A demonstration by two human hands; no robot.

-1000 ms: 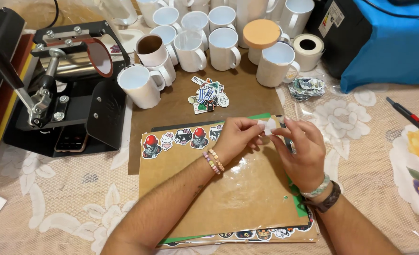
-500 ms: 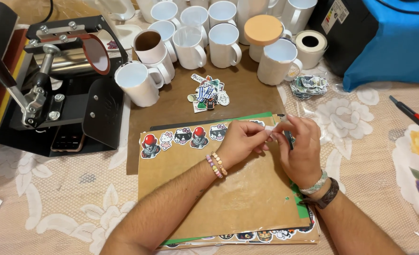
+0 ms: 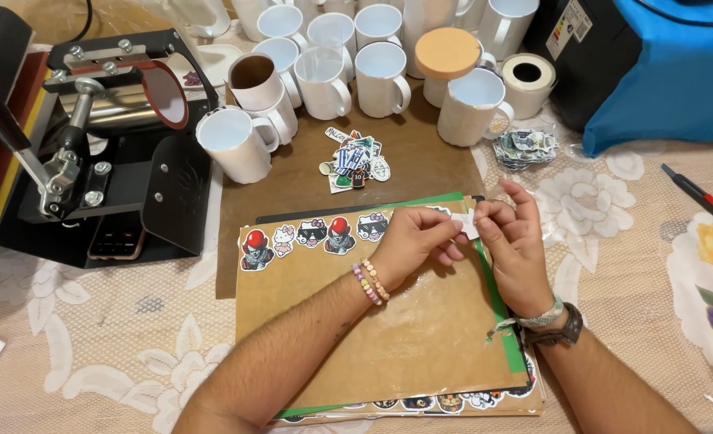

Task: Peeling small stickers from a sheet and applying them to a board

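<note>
My left hand (image 3: 417, 238) and my right hand (image 3: 510, 241) meet over the far right corner of a brown paper sheet (image 3: 372, 329). Together they pinch a small white sticker (image 3: 465, 225) between thumbs and fingertips. A row of cut-out cartoon stickers (image 3: 312, 235) lies along the sheet's far edge, just left of my left hand. A green mat (image 3: 501, 309) shows under the sheet at its right edge. A beaded bracelet sits on my left wrist, a watch and a woven band on my right.
A black mug heat press (image 3: 107, 153) stands at the left. Several white mugs (image 3: 324, 72) crowd the back, one capped with a cork lid (image 3: 448, 53). A loose sticker pile (image 3: 355, 159), a tape roll (image 3: 527, 80), a bagged sticker stack (image 3: 525, 146) and a blue bag (image 3: 661, 72) lie beyond.
Both hands have stayed at the sheet's far right corner, working the small white sticker between the fingers. The view has shifted slightly; nothing else on the table has moved.
</note>
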